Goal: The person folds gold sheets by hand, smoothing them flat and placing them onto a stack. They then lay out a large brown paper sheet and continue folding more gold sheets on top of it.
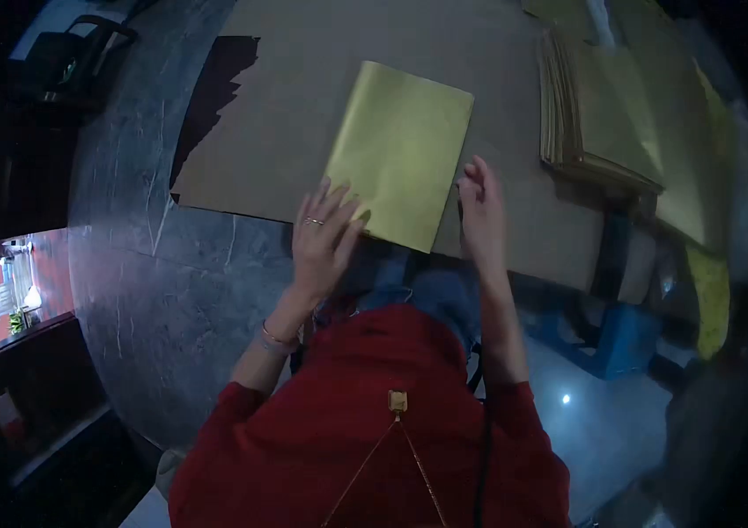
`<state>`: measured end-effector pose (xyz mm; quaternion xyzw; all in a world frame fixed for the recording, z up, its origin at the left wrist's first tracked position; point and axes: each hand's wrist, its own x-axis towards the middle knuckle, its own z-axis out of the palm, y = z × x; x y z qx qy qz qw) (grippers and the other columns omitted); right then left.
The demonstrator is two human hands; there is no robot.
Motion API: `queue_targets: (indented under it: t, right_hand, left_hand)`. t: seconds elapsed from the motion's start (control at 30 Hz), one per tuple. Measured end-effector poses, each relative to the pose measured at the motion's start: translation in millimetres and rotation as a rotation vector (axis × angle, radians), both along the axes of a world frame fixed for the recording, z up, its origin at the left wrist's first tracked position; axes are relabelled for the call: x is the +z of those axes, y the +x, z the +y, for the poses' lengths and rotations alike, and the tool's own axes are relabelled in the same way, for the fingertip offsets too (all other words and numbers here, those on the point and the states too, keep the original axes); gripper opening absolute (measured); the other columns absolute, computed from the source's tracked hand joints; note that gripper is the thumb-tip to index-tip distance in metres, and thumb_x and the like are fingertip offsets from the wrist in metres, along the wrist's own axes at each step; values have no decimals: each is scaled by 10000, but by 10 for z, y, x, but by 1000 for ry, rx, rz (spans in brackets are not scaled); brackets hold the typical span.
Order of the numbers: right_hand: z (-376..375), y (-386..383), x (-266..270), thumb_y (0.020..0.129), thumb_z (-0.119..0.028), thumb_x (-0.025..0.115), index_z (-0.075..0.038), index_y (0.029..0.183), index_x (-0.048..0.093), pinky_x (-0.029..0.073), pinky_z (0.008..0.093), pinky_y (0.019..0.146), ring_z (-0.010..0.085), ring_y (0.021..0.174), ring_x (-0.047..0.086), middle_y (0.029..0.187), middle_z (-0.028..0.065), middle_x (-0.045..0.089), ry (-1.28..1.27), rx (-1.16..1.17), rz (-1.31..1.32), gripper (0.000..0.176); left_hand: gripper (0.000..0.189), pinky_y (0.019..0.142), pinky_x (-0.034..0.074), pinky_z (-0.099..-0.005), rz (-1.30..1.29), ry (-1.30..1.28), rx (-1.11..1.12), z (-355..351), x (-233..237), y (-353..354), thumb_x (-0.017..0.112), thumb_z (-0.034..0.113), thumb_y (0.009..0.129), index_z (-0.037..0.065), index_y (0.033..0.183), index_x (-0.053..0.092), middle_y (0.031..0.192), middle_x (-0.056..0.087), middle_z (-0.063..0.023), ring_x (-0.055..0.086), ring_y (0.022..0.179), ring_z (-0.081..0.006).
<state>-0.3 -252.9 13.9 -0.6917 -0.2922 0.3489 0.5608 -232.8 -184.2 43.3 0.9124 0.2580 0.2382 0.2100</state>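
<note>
A yellow folded paper sheet point(405, 150), rounded along its left fold, lies slightly turned on a brown cardboard sheet point(294, 123). My left hand point(328, 233), wearing a ring and a bracelet, rests with spread fingers on the lower left corner of the yellow paper. Just off the paper's right edge is my right hand point(484, 207), its fingers loosely bent and apart from the thumb. I see nothing held in it, though the palm side is partly hidden.
At the right stands a stack of folded yellow-brown paper point(559, 106), with more large yellow sheets point(682, 167) beside it. A blue stool-like object point(625, 339) is below the table edge. A dark object with a handle point(74, 57) sits far left on the grey floor point(180, 290).
</note>
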Motion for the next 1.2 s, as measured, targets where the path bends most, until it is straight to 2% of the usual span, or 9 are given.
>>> queue_targets:
  t: [0.07, 0.2, 0.23, 0.33, 0.47, 0.7, 0.8, 0.93, 1.2]
  right_hand:
    - [-21, -41, 110, 959, -170, 502, -1, 1343, 413, 447, 359, 922, 269, 1106, 525, 1266, 183, 481, -82, 11, -165, 429]
    - [-54, -138, 266, 899, -117, 547, -21, 1298, 458, 361, 429, 1020, 356, 1202, 439, 1312, 186, 446, -61, 59, -593, 420]
    - [-64, -188, 270, 899, -117, 547, -21, 1298, 458, 361, 429, 1020, 356, 1202, 439, 1312, 186, 446, -61, 59, -594, 420]
    - [-98, -395, 280, 890, -196, 561, -75, 1337, 451, 272, 500, 1080, 273, 1339, 345, 1450, 114, 357, -116, 276, -1076, 475]
    - [-171, -400, 30, 931, -298, 487, -74, 1382, 411, 215, 528, 1097, 243, 1363, 321, 1480, 94, 330, -221, 441, -1124, 509]
    - [26, -460, 305, 931, -256, 501, -55, 1337, 448, 243, 508, 1093, 239, 1350, 339, 1447, 90, 376, -248, 443, -1166, 456]
    - [501, -617, 385, 944, -274, 480, -95, 1345, 443, 251, 430, 1109, 187, 1349, 336, 1442, 49, 387, 14, 654, -1072, 441]
    - [860, -737, 134, 978, -322, 387, -120, 1390, 400, 192, 424, 1135, 159, 1368, 303, 1484, 16, 329, 170, 951, -1043, 460]
    - [893, -656, 64, 976, -371, 379, -147, 1406, 390, 160, 452, 1139, 133, 1374, 289, 1487, -23, 331, 75, 846, -1180, 485]
  left_hand:
    - [391, 1069, 289, -479, -62, -14, 413, 94, -24, -82, 601, 200, 882, 79, 1251, 560, 1354, 493, -119, 367, 1332, -316]
    - [548, 1091, 238, -491, 117, 71, 355, 106, -48, -138, 564, 262, 902, 61, 1387, 407, 1462, 358, -129, 296, 1373, -311]
    - [548, 1091, 238, -491, 117, 70, 355, 79, -67, -145, 564, 262, 902, 61, 1387, 407, 1462, 358, -129, 296, 1373, -311]
    - [638, 1092, 245, -480, 347, 133, 198, 59, -138, -127, 555, 367, 883, 64, 1409, 364, 1477, 334, -111, 289, 1379, -289]
    - [670, 1080, 284, -457, 385, 143, 166, 109, -263, -132, 529, 429, 880, 68, 1414, 348, 1469, 338, -106, 305, 1367, -264]
    - [687, 1094, 263, -433, 399, 126, 175, 99, -212, -111, 536, 426, 874, 60, 1419, 332, 1473, 334, -102, 294, 1375, -254]
    - [652, 1096, 256, -440, 338, 119, 165, 111, -272, -148, 547, 419, 871, 52, 1385, 384, 1466, 343, -111, 289, 1378, -261]
    - [565, 1091, 260, -458, 285, 130, 175, 108, -408, -174, 567, 380, 868, 34, 1307, 483, 1421, 407, -114, 317, 1362, -274]
    - [462, 1076, 290, -453, 245, 129, 226, 85, -403, -121, 592, 277, 852, 52, 1252, 539, 1397, 434, -138, 365, 1334, -295]
